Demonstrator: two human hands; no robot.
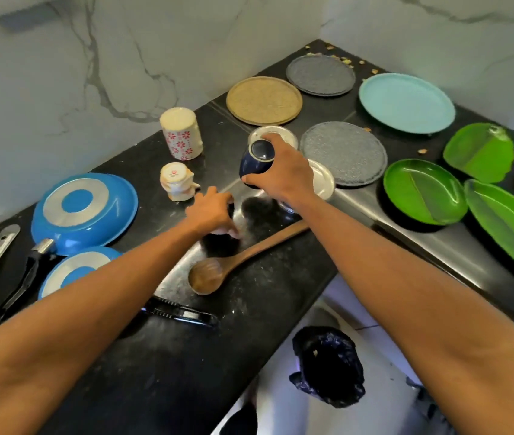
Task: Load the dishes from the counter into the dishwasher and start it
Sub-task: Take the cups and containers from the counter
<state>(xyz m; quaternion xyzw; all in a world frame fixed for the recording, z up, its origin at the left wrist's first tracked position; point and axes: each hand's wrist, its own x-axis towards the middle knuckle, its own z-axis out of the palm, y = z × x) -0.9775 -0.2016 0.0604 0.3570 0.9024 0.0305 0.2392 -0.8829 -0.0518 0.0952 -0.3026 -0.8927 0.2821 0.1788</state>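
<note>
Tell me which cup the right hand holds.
The dark blue cup, gripped base-up by the right hand; the floral mug and the small cream cup stand on the counter.

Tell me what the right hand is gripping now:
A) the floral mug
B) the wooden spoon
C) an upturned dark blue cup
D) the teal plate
C: the right hand has its fingers curled round the dark blue cup, which it holds base up.
</note>
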